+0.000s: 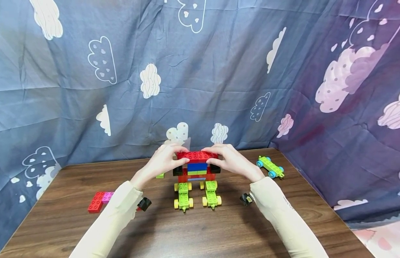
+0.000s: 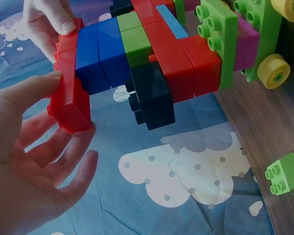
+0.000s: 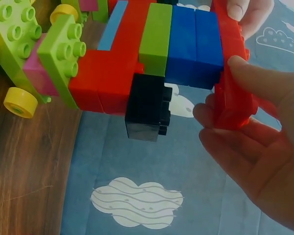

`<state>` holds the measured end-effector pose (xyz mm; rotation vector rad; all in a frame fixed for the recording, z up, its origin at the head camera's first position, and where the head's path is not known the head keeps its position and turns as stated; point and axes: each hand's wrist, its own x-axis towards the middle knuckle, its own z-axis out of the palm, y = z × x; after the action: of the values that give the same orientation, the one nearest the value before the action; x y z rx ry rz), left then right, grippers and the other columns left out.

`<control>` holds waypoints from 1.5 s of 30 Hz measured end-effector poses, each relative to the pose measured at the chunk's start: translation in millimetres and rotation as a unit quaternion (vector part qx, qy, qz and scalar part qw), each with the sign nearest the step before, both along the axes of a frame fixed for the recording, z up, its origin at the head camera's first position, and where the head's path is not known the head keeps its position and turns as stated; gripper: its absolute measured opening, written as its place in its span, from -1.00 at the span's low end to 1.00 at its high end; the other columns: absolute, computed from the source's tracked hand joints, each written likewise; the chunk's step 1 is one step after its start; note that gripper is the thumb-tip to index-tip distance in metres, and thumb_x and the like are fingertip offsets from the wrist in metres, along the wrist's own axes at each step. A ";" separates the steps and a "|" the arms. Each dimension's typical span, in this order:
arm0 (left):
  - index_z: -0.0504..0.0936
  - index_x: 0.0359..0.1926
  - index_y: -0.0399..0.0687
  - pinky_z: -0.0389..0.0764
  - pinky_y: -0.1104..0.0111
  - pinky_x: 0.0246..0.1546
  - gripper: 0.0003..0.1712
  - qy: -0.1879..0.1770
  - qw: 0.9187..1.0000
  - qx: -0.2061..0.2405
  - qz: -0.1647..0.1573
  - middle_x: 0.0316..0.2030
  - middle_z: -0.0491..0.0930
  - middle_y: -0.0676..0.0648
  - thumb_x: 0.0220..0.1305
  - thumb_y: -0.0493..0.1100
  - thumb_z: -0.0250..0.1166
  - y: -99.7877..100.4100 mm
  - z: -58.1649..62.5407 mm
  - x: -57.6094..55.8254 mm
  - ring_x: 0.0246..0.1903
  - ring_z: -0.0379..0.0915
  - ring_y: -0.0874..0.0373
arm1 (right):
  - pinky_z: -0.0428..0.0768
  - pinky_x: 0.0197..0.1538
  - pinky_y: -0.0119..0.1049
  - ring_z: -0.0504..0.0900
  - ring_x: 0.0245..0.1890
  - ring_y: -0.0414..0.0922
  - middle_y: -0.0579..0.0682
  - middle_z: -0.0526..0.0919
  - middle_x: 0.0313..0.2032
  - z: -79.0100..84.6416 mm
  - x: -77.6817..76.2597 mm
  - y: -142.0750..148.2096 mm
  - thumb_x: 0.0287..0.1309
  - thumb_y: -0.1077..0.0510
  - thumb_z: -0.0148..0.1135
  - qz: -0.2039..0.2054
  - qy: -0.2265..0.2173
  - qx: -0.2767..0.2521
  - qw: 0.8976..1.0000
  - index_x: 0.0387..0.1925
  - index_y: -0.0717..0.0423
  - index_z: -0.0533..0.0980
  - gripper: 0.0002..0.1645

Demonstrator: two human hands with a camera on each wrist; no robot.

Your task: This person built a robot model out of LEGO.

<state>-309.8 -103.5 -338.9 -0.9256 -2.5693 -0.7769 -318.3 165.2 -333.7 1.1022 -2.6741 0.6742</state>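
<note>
We find the block structure (image 1: 197, 167) standing on the brown wooden table (image 1: 200, 233), at 6 o'clock from the centre of the head view. Taking that structure as the dial's centre, we note the left hand (image 1: 162, 161) at 10 o'clock and the right hand (image 1: 232, 159) at 2 o'clock. Both are clamped on the red top row (image 1: 198, 156): each pinches its own end between thumb and fingers.

Beneath that row we record 2 layers of blue bricks (image 2: 100, 56), then green bricks (image 2: 136, 45), then a red section (image 2: 183, 63) with a light blue strip (image 2: 171, 22). A black brick (image 2: 154, 93) projects on each side, studs facing the top row. The base consists of 2 green wheeled bases (image 1: 183, 197) with yellow wheels, set apart side by side.

At 3 o'clock, well apart, we observe a green wheeled base with blue wheels (image 1: 270, 167). At 9 o'clock lie a red brick (image 1: 95, 202), a pink brick (image 1: 107, 197) just beside it and, nearer the structure, a small green brick (image 1: 160, 176), partly hidden. Patterned cloth (image 1: 200, 79) hangs at 12 o'clock.
</note>
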 end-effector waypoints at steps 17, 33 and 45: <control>0.75 -0.02 -0.03 0.46 0.43 -0.37 -0.65 0.018 1.000 -0.008 0.004 -0.22 0.69 -0.05 0.20 -0.02 0.42 2.5 -2.0 3.5 -0.31 0.50 0.07 | 0.67 -0.11 -0.27 0.65 -0.21 -0.17 -0.03 0.73 -0.11 -2.8 1.0 -3.3 0.20 0.05 0.37 0.015 0.060 0.024 0.998 0.19 0.01 0.57 -0.49; 0.73 -0.04 -0.02 0.47 0.42 -0.44 -0.68 0.027 0.999 -0.020 0.018 -0.25 0.64 -0.04 0.22 -0.02 0.40 7.2 -0.4 5.1 -0.34 0.47 0.08 | 0.66 -0.01 -0.21 0.65 -0.16 -0.15 -0.05 0.70 -0.11 1.4 2.1 -4.0 0.21 0.00 0.36 -0.002 0.079 0.055 0.995 0.19 -0.05 0.56 -0.50; 0.71 -0.08 0.00 0.38 0.42 -0.48 -0.73 0.022 0.999 -0.019 0.018 -0.32 0.60 0.01 0.23 -0.03 0.39 7.5 -2.6 2.4 -0.39 0.41 0.14 | 0.64 0.08 -0.13 0.66 -0.09 -0.11 0.03 0.71 -0.01 1.7 4.4 7.4 0.24 0.02 0.33 -0.004 0.061 0.030 0.998 0.14 0.11 0.57 -0.52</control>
<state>-307.3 -96.0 -341.6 -0.8957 -2.5639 -0.6918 -314.0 172.6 -332.0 1.1083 -2.6085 0.5112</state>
